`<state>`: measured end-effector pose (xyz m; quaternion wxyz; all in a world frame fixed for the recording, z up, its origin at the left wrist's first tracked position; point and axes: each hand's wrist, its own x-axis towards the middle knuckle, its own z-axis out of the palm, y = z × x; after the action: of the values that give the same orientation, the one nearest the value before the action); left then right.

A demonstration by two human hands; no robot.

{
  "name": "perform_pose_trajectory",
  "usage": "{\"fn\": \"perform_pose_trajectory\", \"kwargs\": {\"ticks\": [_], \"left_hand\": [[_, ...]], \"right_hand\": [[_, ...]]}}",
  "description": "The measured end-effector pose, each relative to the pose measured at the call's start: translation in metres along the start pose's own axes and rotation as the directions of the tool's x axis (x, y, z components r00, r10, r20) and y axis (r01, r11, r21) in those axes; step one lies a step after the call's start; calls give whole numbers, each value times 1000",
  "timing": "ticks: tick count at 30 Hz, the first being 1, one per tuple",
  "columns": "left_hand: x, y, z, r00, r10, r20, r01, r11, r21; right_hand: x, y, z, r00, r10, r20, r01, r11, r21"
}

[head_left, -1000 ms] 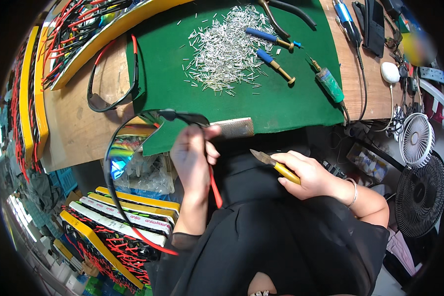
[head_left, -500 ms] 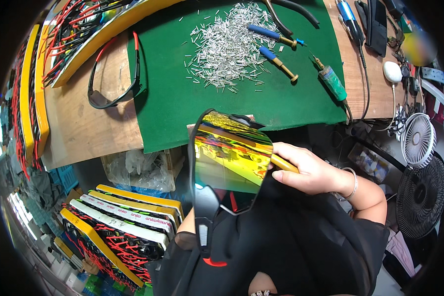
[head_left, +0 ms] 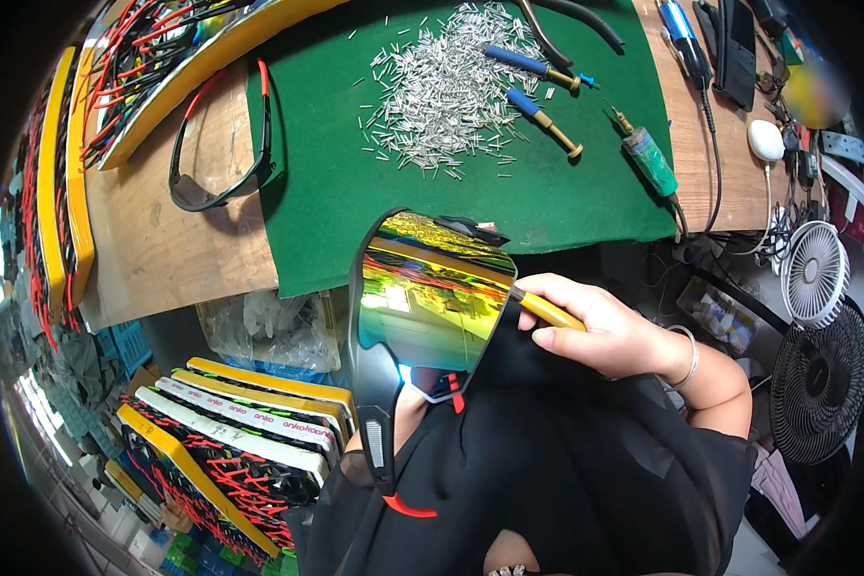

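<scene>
A pair of sunglasses [head_left: 437, 298] with a large mirrored lens, a dark frame and a red temple tip is held up in front of my chest. My left hand [head_left: 410, 408] is behind it, supporting it; only a little of the hand and wrist shows below the lens, and the fingers are hidden. My right hand [head_left: 595, 326] is closed around a yellow-handled tool [head_left: 550, 310], thumb and fingers along the handle. The tool's dark front end is beside the lens's right edge; I cannot tell whether it touches.
On the green mat [head_left: 326, 230] lie a pile of small metal pins [head_left: 442, 106], two blue-handled tools [head_left: 538, 117] and a green corded tool [head_left: 649, 161]. Another pair of glasses [head_left: 219, 200] rests at left. Trays of glasses [head_left: 230, 451] stand lower left; fans [head_left: 816, 274] are at right.
The sunglasses have shifted slightly left and turned, so the lens reflections differ and more of my left wrist shows. More of the yellow-handled tool is visible; my right hand has barely moved.
</scene>
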<state>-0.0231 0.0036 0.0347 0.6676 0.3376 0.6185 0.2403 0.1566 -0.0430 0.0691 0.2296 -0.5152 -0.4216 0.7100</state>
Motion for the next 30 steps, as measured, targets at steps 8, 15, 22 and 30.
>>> {"fn": "perform_pose_trajectory", "kwargs": {"ticks": [8,15,22,30], "left_hand": [[3,-10,-1,998,-34,-45,33,999,-28],[5,4,0,978,-2,209,53,970,-236],[3,7,3,984,71,163,-51,991,-120],[1,9,3,970,177,165,-170,984,-60]], "right_hand": [[0,3,1,1000,28,5,-29,998,61],[-2,18,13,827,-551,-116,99,345,-933],[-3,18,10,869,-468,-162,201,632,-748],[-6,6,6,967,-227,-111,162,894,-417]]}}
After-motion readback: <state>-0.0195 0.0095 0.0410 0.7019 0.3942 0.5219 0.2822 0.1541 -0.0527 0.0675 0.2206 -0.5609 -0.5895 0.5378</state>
